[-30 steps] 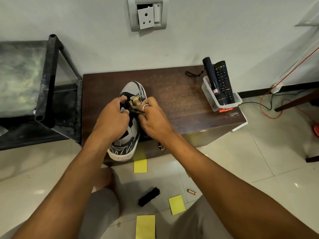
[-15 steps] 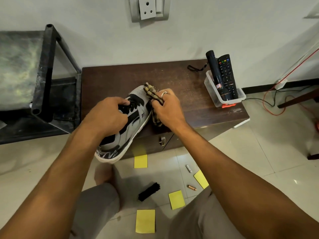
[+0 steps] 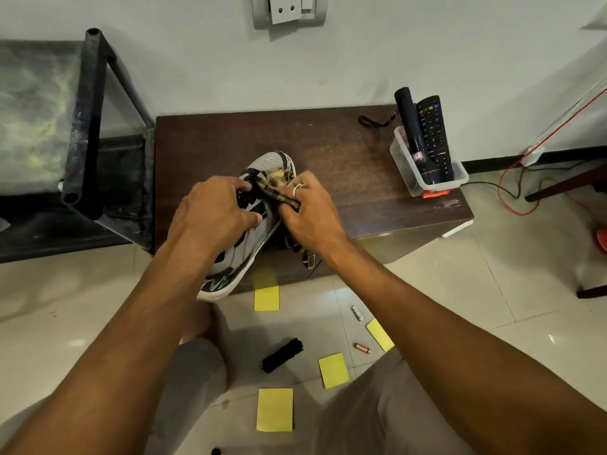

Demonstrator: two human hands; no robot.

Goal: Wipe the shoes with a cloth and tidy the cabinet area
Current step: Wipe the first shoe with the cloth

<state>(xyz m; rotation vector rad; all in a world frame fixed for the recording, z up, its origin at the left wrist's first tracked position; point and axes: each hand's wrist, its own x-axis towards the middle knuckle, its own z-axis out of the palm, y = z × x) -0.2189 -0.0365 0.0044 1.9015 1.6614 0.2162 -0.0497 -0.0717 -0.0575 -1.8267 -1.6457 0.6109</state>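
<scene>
Grey shoe (image 3: 270, 160) mid-frame, black panels, black-and-white zebra-ish stripes at toe and heel, off-white sole. Tan cloth (image 3: 281, 192) with dark brown stripes right on it. Dark brown wood-grain cabinet top (image 3: 345, 159), pale dusty speckles. Lower centre: yellow sticky notes (image 3: 274, 410) scattered on glossy cream floor tiles (image 3: 460, 290), plus a black brush (image 3: 282, 355) and a coppery battery (image 3: 362, 348). Right side: clear plastic tub (image 3: 402, 159), orange bit underneath, black remote (image 3: 433, 133) with red, green, yellow and blue buttons, black torch (image 3: 410, 133) with a red-and-white label. Red wire (image 3: 499, 188) far right. Pale grey wall (image 3: 361, 60). Black metal frame (image 3: 82, 126) upper left.
</scene>
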